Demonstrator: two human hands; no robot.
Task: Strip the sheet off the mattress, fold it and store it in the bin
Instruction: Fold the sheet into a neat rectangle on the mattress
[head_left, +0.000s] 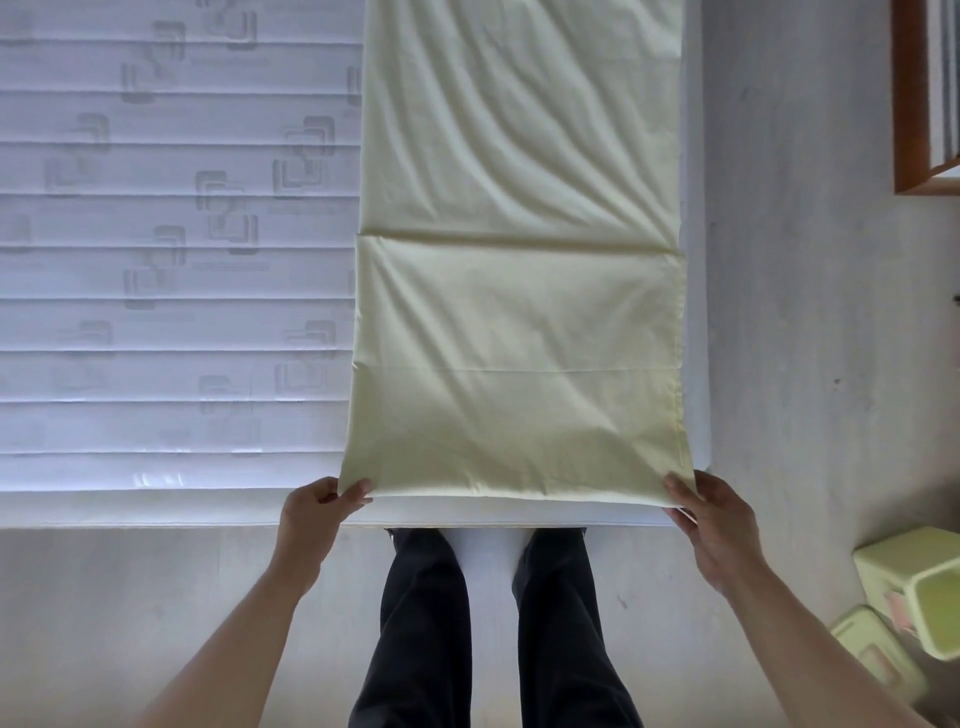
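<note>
The sheet (519, 291), pale yellow-green and already folded into a long narrow strip, lies along the right side of the bare mattress (171, 260), its near end at the mattress edge closest to the person. The left hand (311, 512) pinches the near left corner between thumb and curled fingers, and the right hand (714, 525) holds the near right corner, fingers wrapped under the edge and thumb on top. The strip looks made of several layers, and a cross crease shows partway up; soft wrinkles run across the far part. The likely next step is to carry this near end away to halve the strip, and the main risk is that the layers slide apart, since each hand grips only a corner and may not hold every layer. If one hand lifts faster or higher, the fold could land skewed, with the right edge drifting over the side of the mattress toward the floor (789, 312). Wrinkles left in could be folded in and make a bulky bundle. The green bin (914, 587) lies tipped on the floor to the right, near what looks like its lid (872, 654), so a loose, thick bundle may come undone while being pushed in.
</note>
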